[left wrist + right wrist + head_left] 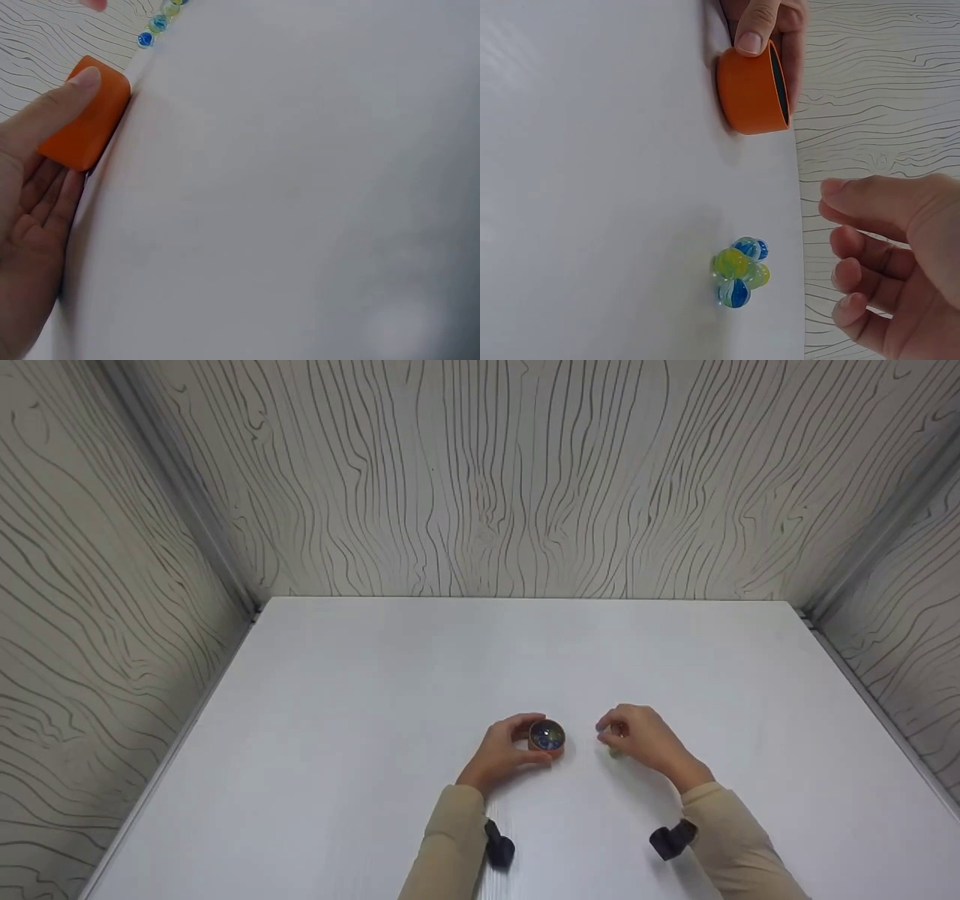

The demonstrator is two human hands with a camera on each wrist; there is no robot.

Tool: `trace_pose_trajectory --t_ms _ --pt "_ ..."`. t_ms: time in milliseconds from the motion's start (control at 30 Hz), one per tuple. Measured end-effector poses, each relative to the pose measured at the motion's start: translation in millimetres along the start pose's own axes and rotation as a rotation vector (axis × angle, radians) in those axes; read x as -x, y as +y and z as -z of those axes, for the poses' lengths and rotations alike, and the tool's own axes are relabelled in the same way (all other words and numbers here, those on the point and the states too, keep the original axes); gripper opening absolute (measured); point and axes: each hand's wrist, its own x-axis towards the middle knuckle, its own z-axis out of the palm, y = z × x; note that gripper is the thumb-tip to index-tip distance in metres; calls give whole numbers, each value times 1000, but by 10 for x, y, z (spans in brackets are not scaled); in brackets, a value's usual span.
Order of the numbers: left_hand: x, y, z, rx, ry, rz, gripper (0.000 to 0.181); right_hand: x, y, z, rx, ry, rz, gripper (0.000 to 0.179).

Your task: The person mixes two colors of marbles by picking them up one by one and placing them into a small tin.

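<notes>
My left hand grips a small orange cup that stands on the white table, thumb on one side and fingers round the other. From the head view, glossy blue and green shapes show inside its mouth. To the right of the cup, several glass marbles lie clustered on the tabletop, clear with blue, yellow and green swirls. Just above them hovers my right hand. Its thumb and fingers are loosely bent in the right wrist view, with nothing visible between them. In the head view this hand partly covers the marbles.
The white table stretches out around both hands. Panels with a wood-grain line pattern rise behind it and at both sides. A black wrist camera sits on the left forearm, another black camera on the right.
</notes>
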Motion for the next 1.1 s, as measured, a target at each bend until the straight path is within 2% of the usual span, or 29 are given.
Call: trace_pose_trajectory --t_ms 200,600,800,1100 --pt "-2 10 2 2 7 -10 66 9 33 -7 -16 -7 -39 12" --pt "1 20 9 3 7 -5 65 45 135 4 -6 10 -30 11" --pt "20 40 2 34 6 13 65 80 171 8 0 22 -16 10" --pt "12 36 2 30 4 13 66 103 228 -14 5 7 -51 12"
